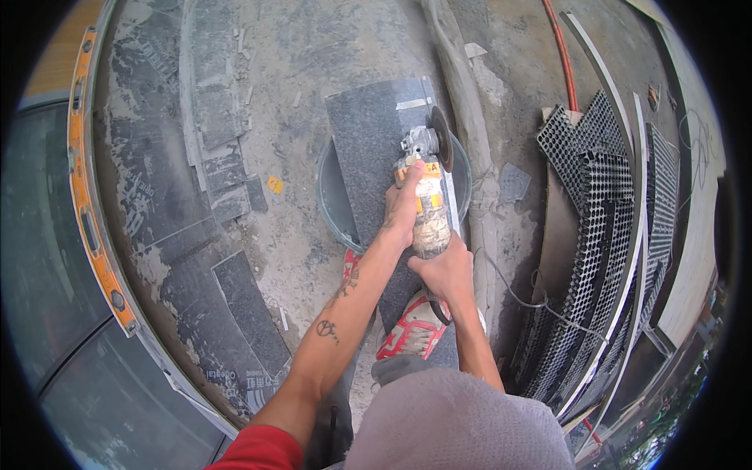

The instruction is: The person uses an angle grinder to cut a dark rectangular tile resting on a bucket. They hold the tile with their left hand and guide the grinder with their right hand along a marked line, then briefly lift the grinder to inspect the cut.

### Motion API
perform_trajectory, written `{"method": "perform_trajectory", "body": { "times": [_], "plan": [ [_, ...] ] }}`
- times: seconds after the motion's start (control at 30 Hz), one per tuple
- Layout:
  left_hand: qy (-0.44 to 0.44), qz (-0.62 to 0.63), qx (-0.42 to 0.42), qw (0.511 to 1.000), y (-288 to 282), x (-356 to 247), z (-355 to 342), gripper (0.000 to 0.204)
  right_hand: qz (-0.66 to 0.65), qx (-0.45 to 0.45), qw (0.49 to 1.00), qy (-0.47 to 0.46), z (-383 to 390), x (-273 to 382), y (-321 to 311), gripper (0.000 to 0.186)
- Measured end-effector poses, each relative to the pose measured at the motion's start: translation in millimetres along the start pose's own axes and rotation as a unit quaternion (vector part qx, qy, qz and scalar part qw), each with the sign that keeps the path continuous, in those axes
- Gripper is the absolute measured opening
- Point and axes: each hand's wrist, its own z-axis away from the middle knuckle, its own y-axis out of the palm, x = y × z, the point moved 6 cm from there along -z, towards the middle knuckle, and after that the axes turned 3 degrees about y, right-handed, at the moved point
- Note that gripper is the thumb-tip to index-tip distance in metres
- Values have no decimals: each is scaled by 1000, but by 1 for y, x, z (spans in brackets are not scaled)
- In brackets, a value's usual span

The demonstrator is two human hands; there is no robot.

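My left hand (401, 205) is closed around the front body of an angle grinder (429, 219), and my right hand (442, 266) grips its rear end. The grinder's disc (442, 139) stands on edge at the right part of a dark grey stone slab (362, 149); I cannot tell whether it touches the stone. The slab lies across a round bucket (331, 200), whose rim shows on both sides. A pale straight strip (450, 193) runs along the slab's right side. My red and white shoe (407, 329) is at the slab's lower end, below my hands.
An orange spirit level (98, 251) lies along the left edge, beside dark sheets (149, 180) on the dusty floor. At the right are stacked perforated panels (587, 258), long metal strips (638, 204), a red hose (561, 55) and a grey cable (513, 299). A rolled cloth-like length (462, 70) runs behind the bucket.
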Motion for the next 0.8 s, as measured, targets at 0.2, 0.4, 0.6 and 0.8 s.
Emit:
{"method": "perform_trajectory", "body": {
  "times": [0.2, 0.4, 0.6, 0.8],
  "plan": [
    [18, -57, -4, 998, 2, -4, -4, 58, 4, -7, 1000, -14, -4, 0, 1, 57],
    [-2, -21, -10, 1000, 7, -19, -17, 63, -4, 10, 1000, -12, -15, 19, -2, 56],
    [-17, -42, -35, 998, 7, -18, -17, 58, -1, 13, 1000, 6, -15, 19, -3, 56],
    [-5, -33, -16, 999, 1, -10, -10, 64, -2, 12, 1000, 6, -8, 14, -1, 57]
  ]
}}
